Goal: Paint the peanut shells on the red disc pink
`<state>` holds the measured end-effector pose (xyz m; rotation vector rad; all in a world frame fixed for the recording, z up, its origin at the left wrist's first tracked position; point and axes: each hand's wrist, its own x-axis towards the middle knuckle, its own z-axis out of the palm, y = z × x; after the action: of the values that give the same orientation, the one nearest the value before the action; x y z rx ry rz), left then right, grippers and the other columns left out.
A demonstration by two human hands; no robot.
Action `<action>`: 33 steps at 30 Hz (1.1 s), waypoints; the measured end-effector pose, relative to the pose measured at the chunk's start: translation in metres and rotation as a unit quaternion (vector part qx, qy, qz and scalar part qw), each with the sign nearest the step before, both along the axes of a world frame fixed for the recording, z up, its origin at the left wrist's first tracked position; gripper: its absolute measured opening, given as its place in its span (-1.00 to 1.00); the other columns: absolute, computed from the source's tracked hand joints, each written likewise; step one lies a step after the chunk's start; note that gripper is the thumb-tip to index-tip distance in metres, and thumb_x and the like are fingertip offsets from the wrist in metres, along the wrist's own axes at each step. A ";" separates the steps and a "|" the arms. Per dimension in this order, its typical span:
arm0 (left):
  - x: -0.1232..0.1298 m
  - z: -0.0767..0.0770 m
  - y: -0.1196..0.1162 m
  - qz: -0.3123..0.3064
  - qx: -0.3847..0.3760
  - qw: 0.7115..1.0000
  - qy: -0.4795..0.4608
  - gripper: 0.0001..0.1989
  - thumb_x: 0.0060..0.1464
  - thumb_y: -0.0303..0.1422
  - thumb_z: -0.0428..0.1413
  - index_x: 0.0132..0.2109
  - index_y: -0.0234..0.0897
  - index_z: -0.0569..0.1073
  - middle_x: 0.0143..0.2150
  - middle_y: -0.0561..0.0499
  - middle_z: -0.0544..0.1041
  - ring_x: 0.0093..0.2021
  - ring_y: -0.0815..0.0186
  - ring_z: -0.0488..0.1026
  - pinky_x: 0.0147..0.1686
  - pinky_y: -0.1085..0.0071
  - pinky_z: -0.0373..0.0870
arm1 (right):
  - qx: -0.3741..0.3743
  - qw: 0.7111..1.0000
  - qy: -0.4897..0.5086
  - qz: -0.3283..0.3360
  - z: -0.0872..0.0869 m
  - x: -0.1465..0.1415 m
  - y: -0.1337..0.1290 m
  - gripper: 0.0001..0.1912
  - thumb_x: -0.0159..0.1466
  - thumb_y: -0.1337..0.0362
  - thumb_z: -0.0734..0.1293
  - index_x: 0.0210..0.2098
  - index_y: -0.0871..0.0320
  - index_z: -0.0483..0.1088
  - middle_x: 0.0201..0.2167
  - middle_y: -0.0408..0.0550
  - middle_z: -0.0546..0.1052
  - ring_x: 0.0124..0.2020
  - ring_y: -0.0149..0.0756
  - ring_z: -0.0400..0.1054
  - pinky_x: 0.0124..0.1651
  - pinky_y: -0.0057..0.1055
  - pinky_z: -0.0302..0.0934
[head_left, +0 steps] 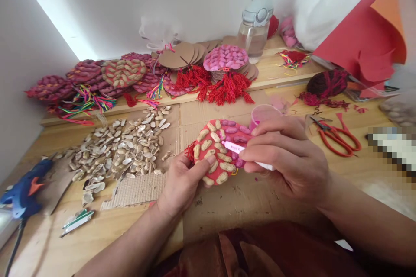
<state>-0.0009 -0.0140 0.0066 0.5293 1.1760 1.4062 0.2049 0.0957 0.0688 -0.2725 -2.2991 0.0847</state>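
Observation:
My left hand [186,177] grips a round red disc [208,154] by its left edge, thumb on top. Peanut shells [224,166] cover the disc; those on its right and upper right are pink or purple, the others plain tan. A white paint marker [234,148] is pinched in my right hand [286,160], its pink tip touching or very close to a shell near the disc's middle. Behind my right fingers stands a clear plastic cup [264,112] with pink in it, partly hidden. Red threads [190,151] show at the disc's left edge.
Loose peanut shells [130,147] lie left on cardboard [136,192], near a blue glue gun [30,188]. Finished-looking shell discs [123,72] and red tassels [227,86] line the back, beside a water bottle [255,30]. Red-handled scissors [338,138] and dark yarn [326,83] lie right.

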 end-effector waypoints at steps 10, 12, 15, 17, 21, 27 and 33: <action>0.000 -0.002 0.002 0.002 0.016 1.000 0.011 -0.72 0.08 -0.25 0.46 -0.14 -0.33 0.67 -0.26 -0.10 0.74 -0.38 0.27 0.64 -0.33 0.41 0.59 | -0.003 1.000 0.001 -0.017 0.002 0.003 0.001 -0.96 0.44 0.23 0.39 -0.17 0.03 0.48 -0.30 -0.15 0.67 -0.08 -0.17 0.48 0.13 -0.10 0.34; 0.001 -0.002 0.003 0.001 0.025 1.000 0.013 -0.70 0.08 -0.25 0.46 -0.11 -0.33 0.67 -0.24 -0.11 0.75 -0.33 0.25 0.66 -0.27 0.39 0.61 | -0.004 1.000 0.017 -0.015 0.002 0.004 0.003 -0.98 0.42 0.27 0.41 -0.14 0.03 0.49 -0.31 -0.15 0.66 -0.11 -0.16 0.49 0.12 -0.11 0.37; 0.002 -0.003 0.005 -0.001 0.043 0.999 0.008 -0.68 0.08 -0.24 0.46 -0.09 -0.33 0.68 -0.21 -0.12 0.75 -0.29 0.21 0.68 -0.22 0.37 0.63 | 0.008 0.999 0.047 -0.020 0.003 0.005 0.007 -0.87 0.38 0.34 0.44 -0.09 0.04 0.48 -0.32 -0.12 0.65 -0.14 -0.13 0.50 0.07 -0.12 0.40; 0.002 -0.004 0.005 0.004 0.050 0.999 0.002 -0.67 0.08 -0.23 0.47 -0.08 -0.32 0.68 -0.21 -0.11 0.75 -0.30 0.22 0.68 -0.23 0.37 0.62 | 0.004 0.997 0.062 -0.036 0.003 0.008 0.009 -0.83 0.37 0.37 0.43 -0.09 0.01 0.48 -0.33 -0.11 0.64 -0.15 -0.10 0.52 0.00 -0.10 0.40; 0.006 0.000 0.006 0.019 0.032 0.999 -0.008 -0.67 0.07 -0.21 0.46 -0.13 -0.37 0.68 -0.25 -0.14 0.74 -0.34 0.22 0.66 -0.31 0.39 0.60 | -0.054 0.986 0.119 -0.104 0.005 0.017 0.014 -0.78 0.37 0.40 0.39 -0.07 -0.07 0.50 -0.28 -0.07 0.64 -0.17 -0.02 0.51 -0.07 -0.03 0.38; 0.011 0.011 0.007 0.013 0.011 1.000 -0.009 -0.68 0.01 -0.20 0.49 -0.24 -0.37 0.66 -0.41 -0.08 0.66 -0.54 0.36 0.48 -0.59 0.50 0.40 | -0.076 0.953 0.110 -0.273 0.010 0.033 0.034 -0.88 0.44 0.22 0.35 -0.13 -0.06 0.56 -0.24 -0.01 0.65 -0.21 -0.03 0.52 -0.12 -0.08 0.34; 0.000 0.017 0.014 0.015 -0.004 1.000 0.019 -0.66 -0.02 -0.19 0.50 -0.24 -0.37 0.67 -0.37 -0.10 0.67 -0.50 0.37 0.49 -0.55 0.52 0.42 | -0.047 0.950 0.028 -0.309 0.011 0.041 0.055 -0.86 0.38 0.15 0.34 -0.22 0.01 0.54 -0.36 -0.03 0.64 -0.29 -0.11 0.50 -0.28 -0.22 0.23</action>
<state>-0.0006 -0.0001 0.0235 0.5367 1.2238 1.4224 0.2463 0.1509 0.0801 -1.0099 -2.0571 -0.1155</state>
